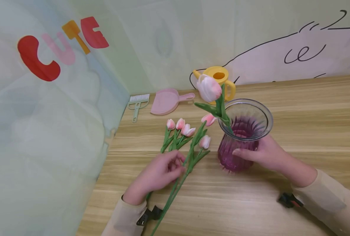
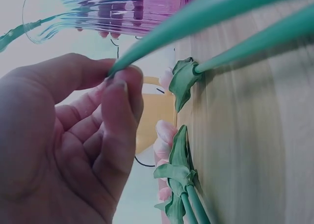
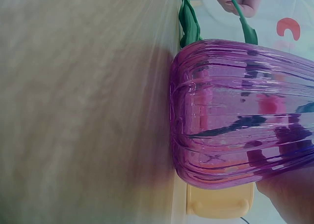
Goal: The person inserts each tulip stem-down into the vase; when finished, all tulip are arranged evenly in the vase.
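My right hand [image 1: 266, 152] grips a clear-to-purple ribbed glass vase [image 1: 236, 157] by its side, the thumb across the front. One pink-white artificial tulip [image 1: 209, 88] leans from the vase's mouth, and its stem shows through the glass in the right wrist view. My left hand [image 1: 163, 170] is left of the vase, thumb and forefinger pinching the green stem [image 2: 162, 40] of an artificial tulip. Two pink tulip heads, one upper [image 1: 208, 119] and one lower [image 1: 205, 142], lie beyond this hand; which one belongs to the pinched stem I cannot tell.
Several more tulips [image 1: 180, 124] lie on the wooden table [image 1: 222, 209] beyond my left hand. Along the back wall are a green-handled brush [image 1: 136, 111], a pink dustpan [image 1: 166, 101] and a yellow watering can [image 1: 230, 89]. A printed sheet [image 1: 45, 147] borders the table at left.
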